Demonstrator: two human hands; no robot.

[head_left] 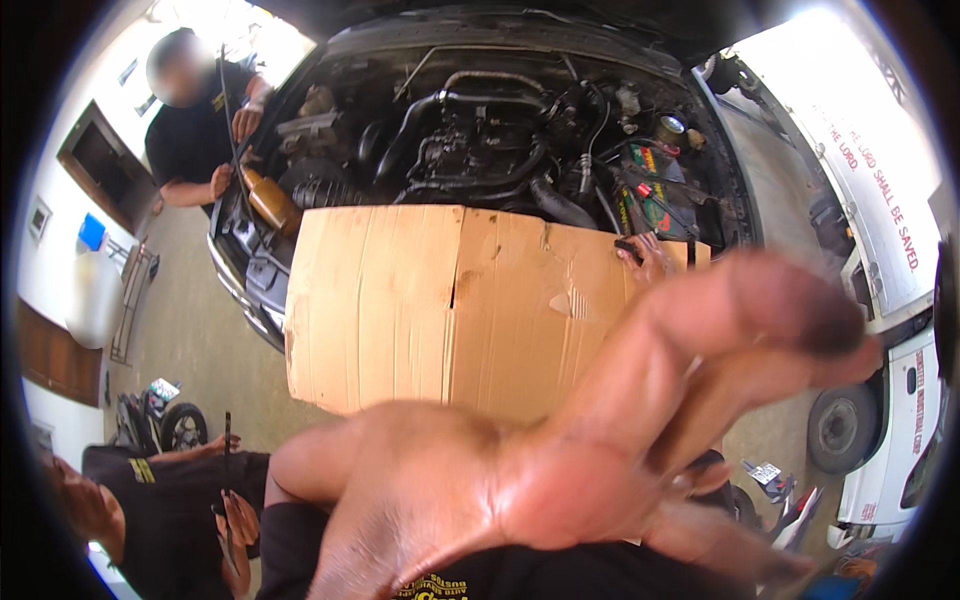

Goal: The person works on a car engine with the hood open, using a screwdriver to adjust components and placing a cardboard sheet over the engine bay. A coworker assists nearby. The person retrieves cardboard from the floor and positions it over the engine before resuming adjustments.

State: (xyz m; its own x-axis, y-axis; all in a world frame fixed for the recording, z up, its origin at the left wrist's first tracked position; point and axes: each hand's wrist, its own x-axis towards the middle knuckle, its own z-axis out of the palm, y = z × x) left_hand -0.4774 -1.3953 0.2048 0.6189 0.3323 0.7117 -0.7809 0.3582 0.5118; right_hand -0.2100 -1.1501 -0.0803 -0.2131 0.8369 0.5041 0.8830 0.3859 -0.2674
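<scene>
My left hand (560, 470) looms large and close in front of me, palm partly toward me, fingers stretched to the right and apart, holding nothing that shows. Behind it, a big creased cardboard sheet (380, 300) lies across the front of a car's open engine bay (470, 130). At the sheet's upper right edge my right hand (648, 258) has its fingers over a small black object (627, 246) that I cannot make out; its arm is hidden behind my left hand.
A person (175, 140) at upper left grips a long thin rod beside an amber cylinder (270, 205). Another person (170, 510) at lower left holds a dark strip. A motorbike (180, 425) stands at left; a white truck (890, 440) and a car battery (650, 185) are at right.
</scene>
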